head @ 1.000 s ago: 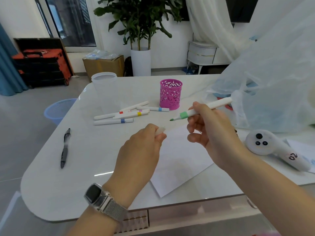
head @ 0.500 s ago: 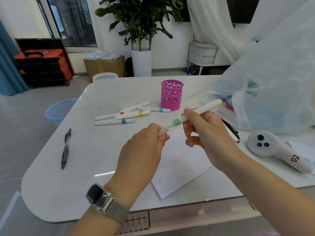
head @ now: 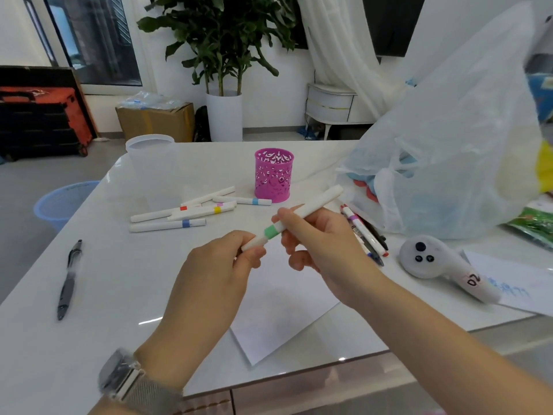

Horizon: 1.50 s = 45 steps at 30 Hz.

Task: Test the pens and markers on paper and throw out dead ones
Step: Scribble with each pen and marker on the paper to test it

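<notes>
The cap is back on: a second ago the green-banded marker point(head: 302, 215) showed its bare tip and the left hand point(head: 209, 283) held the cap apart from it; now cap and barrel meet in one line, held in the air above the paper point(head: 287, 307). The left hand pinches the cap end between thumb and fingertips, and the right hand point(head: 320, 241) grips the barrel with fingers curled round it.

From where I stand, that suggests this marker's test is over and it only needs sorting. I cannot make out any clear green stroke on the sheet, so whether it passed is hard to say.

On the table point(head: 104, 265) beyond the hands lie four capped markers point(head: 185, 215) in a loose heap, near the empty pink pen holder point(head: 273, 175). More pens point(head: 365, 235) lie beside the plastic bag point(head: 449, 160) to the right, and a black pen point(head: 67, 280) lies alone at the left. A blue bin point(head: 59, 202) stands on the floor past the table's left edge, likely where a dead one would go.
</notes>
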{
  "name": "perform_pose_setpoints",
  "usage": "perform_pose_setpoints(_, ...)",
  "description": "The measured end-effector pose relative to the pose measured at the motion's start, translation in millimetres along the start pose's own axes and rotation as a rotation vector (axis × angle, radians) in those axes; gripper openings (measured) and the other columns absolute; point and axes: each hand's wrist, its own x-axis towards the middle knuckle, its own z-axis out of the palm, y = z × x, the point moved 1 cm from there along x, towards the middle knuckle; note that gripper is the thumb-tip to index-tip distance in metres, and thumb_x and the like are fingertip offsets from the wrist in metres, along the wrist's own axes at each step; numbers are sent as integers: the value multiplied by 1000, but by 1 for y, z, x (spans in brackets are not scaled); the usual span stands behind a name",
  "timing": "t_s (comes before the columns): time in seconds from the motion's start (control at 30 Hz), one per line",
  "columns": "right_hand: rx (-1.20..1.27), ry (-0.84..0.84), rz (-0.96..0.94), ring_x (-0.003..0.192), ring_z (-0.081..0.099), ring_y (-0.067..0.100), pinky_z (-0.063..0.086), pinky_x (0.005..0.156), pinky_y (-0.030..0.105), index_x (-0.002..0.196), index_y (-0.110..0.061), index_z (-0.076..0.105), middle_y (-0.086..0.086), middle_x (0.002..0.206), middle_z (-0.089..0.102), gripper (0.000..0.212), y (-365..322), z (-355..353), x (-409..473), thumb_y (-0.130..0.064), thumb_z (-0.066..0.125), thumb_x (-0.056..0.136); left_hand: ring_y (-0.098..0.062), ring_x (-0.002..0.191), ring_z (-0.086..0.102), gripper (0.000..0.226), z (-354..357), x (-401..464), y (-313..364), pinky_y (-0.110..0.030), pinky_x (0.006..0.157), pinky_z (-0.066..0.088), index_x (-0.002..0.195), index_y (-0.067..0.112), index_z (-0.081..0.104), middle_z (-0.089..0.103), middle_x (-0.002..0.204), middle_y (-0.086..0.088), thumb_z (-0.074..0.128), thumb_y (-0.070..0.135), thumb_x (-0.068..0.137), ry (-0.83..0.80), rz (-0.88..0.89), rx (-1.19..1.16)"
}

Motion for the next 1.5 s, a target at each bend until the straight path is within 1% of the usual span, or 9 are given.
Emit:
perform_pose_setpoints(0.23,193,-49,35,57,51,11,44,47,20,88,-5,73,4,64,56,18,10,10,-9,-18,60,92,-1,70,54,11,-1,1,-9,-9,58,33,90,33,55,57,72,21,45,33,95,70,12,-4)
perform_pose_setpoints(0.53,357,-43,155,54,51,11,45,47,18,87,-4,73,4,63,55,18,21,15,-14,-18,61,91,-10,65,49,19,-1,-6,-12,-12,56,32,94,23,61,60,79,8,45,31,95,125,110,114)
perform_pose_setpoints(0.73,539,-23,269,53,51,9,47,48,15,87,-4,71,2,60,55,19,21,19,-17,-20,62,91,-20,57,54,12,0,-5,-10,-17,51,30,92,7,69,66,73,-6,66,14,83,170,217,228)
perform_pose_setpoints(0.87,589,-6,323,50,51,8,48,46,14,81,-6,73,2,59,56,19,23,22,-20,-20,64,89,-16,49,49,10,0,-7,-15,-9,49,24,85,6,69,64,64,-5,73,10,76,206,256,237)
perform_pose_setpoints(1.03,674,25,408,47,52,8,47,43,14,66,-7,75,4,59,56,26,30,21,-21,-18,67,87,-19,47,55,14,0,-8,-18,-25,42,43,83,12,68,61,63,-1,57,20,80,187,330,297)
perform_pose_setpoints(1.13,598,12,385,46,50,7,46,43,14,78,-4,74,1,57,54,21,28,20,-15,-19,64,90,-17,63,54,18,1,-7,-13,-29,57,44,91,19,61,58,75,5,45,26,96,87,202,277)
perform_pose_setpoints(1.23,396,-25,298,46,44,6,41,41,15,85,-4,70,-3,54,48,18,20,17,-3,-19,62,91,-16,76,56,22,1,-4,-9,-34,69,48,99,25,59,63,84,7,40,36,95,51,101,210)
perform_pose_setpoints(1.4,326,121,134,43,39,6,35,37,17,73,-12,58,-4,52,48,17,11,-8,18,-15,70,85,-21,80,59,20,-11,5,-12,-41,71,50,93,30,59,67,85,6,42,40,94,76,9,214)
perform_pose_setpoints(1.5,11,39,55,47,45,12,42,44,20,75,-10,64,-3,52,52,17,13,-30,22,-21,68,87,-20,76,59,16,-20,2,-16,-40,69,51,88,32,56,66,81,7,43,39,94,75,-9,196)
